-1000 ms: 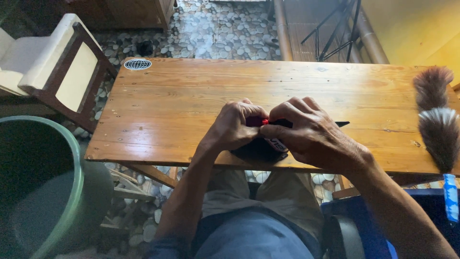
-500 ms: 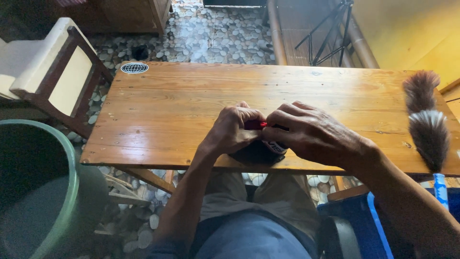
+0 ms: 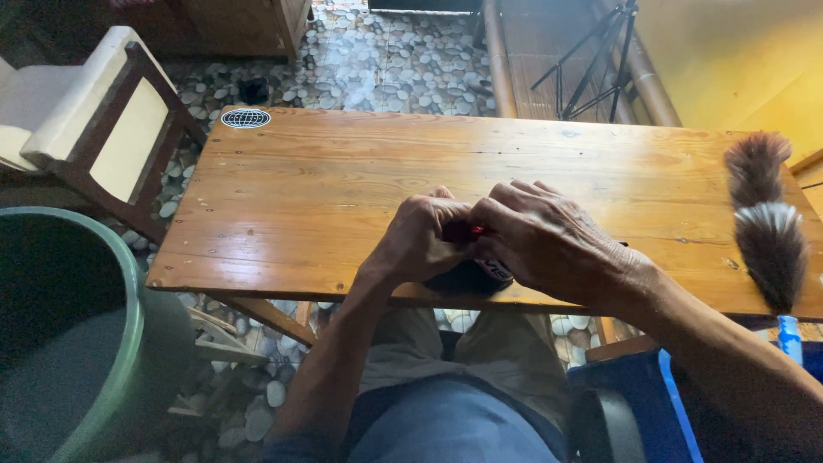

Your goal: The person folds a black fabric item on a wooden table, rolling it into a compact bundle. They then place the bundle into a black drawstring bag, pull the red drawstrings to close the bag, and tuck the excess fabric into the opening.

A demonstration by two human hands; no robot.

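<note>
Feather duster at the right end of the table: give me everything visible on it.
The fluffy brown-and-white feather duster lies flat along the right end of the varnished wooden plank table, lengthwise toward the near edge. Its far tuft is reddish brown, the middle band pale grey-white, the near part dark brown. A blue handle shows past the table's near edge. Nothing touches it; the right hand works well apart from it.

Left hand [image 3: 422,238] and right hand [image 3: 540,236] meet, fingers curled together in a tight grip.
</note>
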